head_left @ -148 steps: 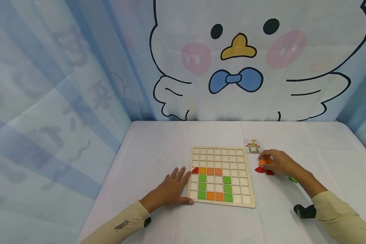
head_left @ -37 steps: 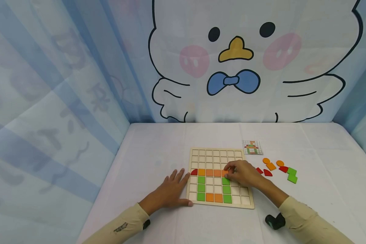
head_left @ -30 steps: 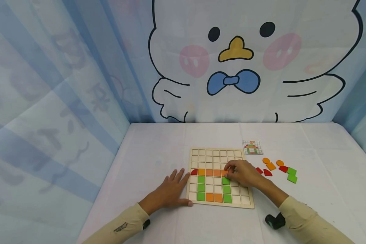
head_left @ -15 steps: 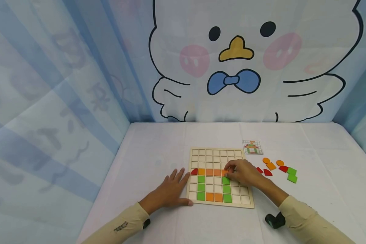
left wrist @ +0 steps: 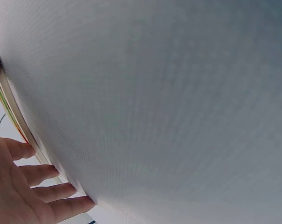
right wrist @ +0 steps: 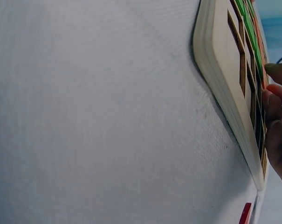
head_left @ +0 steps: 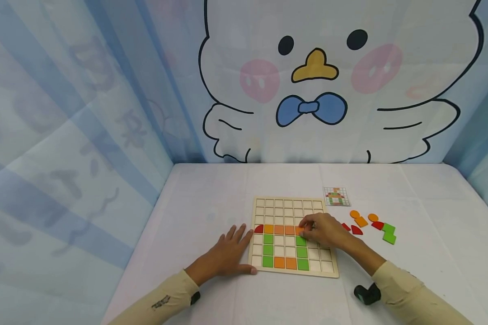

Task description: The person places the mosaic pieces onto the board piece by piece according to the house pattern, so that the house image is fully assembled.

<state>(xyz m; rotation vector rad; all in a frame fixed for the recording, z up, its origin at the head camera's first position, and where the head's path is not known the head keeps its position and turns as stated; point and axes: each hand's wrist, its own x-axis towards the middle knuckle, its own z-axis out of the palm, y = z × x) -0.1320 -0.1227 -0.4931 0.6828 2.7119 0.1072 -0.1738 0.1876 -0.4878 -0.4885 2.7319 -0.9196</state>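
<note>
A wooden grid board lies on the white table, partly filled with coloured tiles. My left hand lies beside it with fingers spread, the fingertips at its left edge. Thumb and fingers of my right hand pinch an orange square tile at the right end of a row, above a column of green tiles. That row starts with a red rounded tile. In the right wrist view, the fingertips meet at the board's surface. The hand covers part of the board's right side.
Right of the board lie loose tiles: orange rounds, an orange square, red pieces and green pieces. A small pattern card lies behind the board's right corner. A printed curtain hangs behind the table.
Since the oldest frame, my right hand has moved left from the loose tiles to the board, bringing an orange tile to the row. Over the last second, both hands have stayed put.
</note>
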